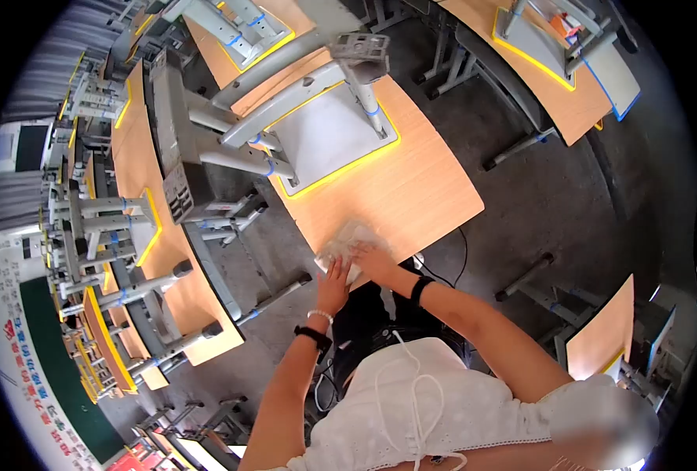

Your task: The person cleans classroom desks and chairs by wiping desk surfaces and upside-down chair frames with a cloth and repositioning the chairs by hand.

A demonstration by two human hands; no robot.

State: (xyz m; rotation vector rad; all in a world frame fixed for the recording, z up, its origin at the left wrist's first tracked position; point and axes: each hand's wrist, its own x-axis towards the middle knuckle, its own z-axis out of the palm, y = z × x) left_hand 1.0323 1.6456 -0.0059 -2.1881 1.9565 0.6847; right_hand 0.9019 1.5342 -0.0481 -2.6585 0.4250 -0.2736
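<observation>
A crumpled pale cloth (354, 232) lies at the near corner of the wood-coloured desk (419, 188), partly over its edge. My left hand (334, 286) rests on the cloth's near side, fingers stretched out and a little apart. Beside it, my right hand (374, 264) presses on the cloth with its fingers bent over it; the fingertips are partly hard to make out. Farther up the same desk, an upturned chair (325, 141) rests on its grey, yellow-edged seat with its legs in the air.
Another long desk (199, 306) with upturned chairs runs along the left. More desks stand at the top right (552, 94) and lower right (603, 334). Metal desk feet and a black cable (464, 259) are near the dark floor. A green chalkboard (62, 361) is at lower left.
</observation>
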